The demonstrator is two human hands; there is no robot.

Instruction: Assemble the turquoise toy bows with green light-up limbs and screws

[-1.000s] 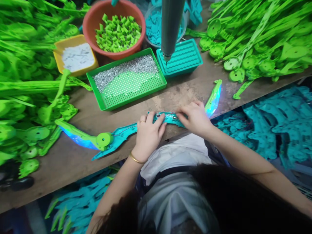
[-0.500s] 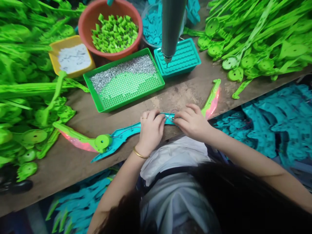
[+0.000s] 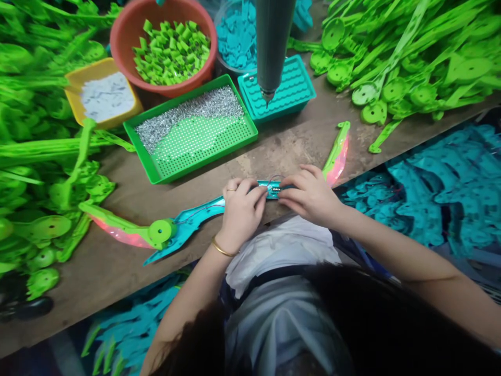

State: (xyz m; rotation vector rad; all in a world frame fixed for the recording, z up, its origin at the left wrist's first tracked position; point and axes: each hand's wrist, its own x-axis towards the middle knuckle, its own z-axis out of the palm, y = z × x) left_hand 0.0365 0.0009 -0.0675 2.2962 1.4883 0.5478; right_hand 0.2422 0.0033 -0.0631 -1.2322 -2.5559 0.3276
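Observation:
A long blue plastic shell [image 3: 201, 212], part of what looks like a toy bow, lies along the table edge in front of me. Green limbs with pink panels extend from it: the left limb [image 3: 123, 227] and the right limb [image 3: 337, 156]. My left hand [image 3: 243, 209] is closed around the middle of the shell, thumb and fingertips near thin wires [image 3: 270, 181]. Pinched at the shell's other side is my right hand [image 3: 311, 196], its fingertips at a small shiny metal part [image 3: 276, 189] inside the shell. Its fingers partly hide what they grip.
Behind the shell stand a green tray [image 3: 191, 164] of small screws, a teal basket [image 3: 293, 83], a yellow tray [image 3: 135, 107] and a red bowl [image 3: 121, 39] of green pieces. A screwdriver [image 3: 274, 47] hangs overhead. Green parts [image 3: 391, 57] heap on both sides.
The view has shifted slightly. Both hands stay at the middle of the blue shell, with only small finger movement; the metal part between them shows more clearly now.

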